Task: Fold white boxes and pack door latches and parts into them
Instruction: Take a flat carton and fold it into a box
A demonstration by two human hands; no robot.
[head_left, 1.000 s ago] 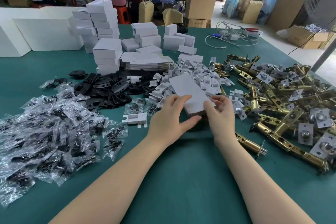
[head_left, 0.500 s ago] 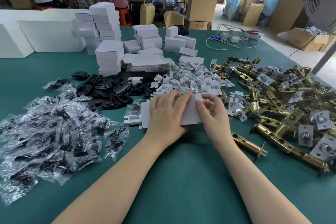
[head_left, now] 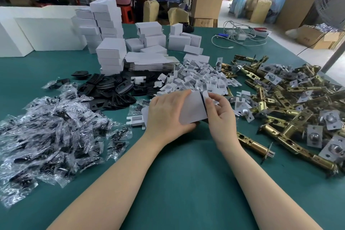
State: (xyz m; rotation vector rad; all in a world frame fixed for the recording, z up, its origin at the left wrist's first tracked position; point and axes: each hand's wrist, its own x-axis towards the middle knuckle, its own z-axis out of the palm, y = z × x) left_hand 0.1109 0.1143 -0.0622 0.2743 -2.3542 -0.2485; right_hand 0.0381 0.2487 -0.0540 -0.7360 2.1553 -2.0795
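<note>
Head: hands (head_left: 169, 115) fold flat white box (head_left: 192, 108)

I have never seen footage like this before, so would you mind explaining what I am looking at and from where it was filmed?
There is no machine here: a person wears a wide-angle camera on the head, looking forward and down, so you see their own two bare arms. The left hand and right hand hold a white box that is being folded; the right fingers pinch a flap at its edge. They work over a green table. On it lie bagged parts at the left, black plates, small white inserts, flat box blanks, stacked folded boxes, and brass latches at the right. Other people stand at benches behind.
</note>
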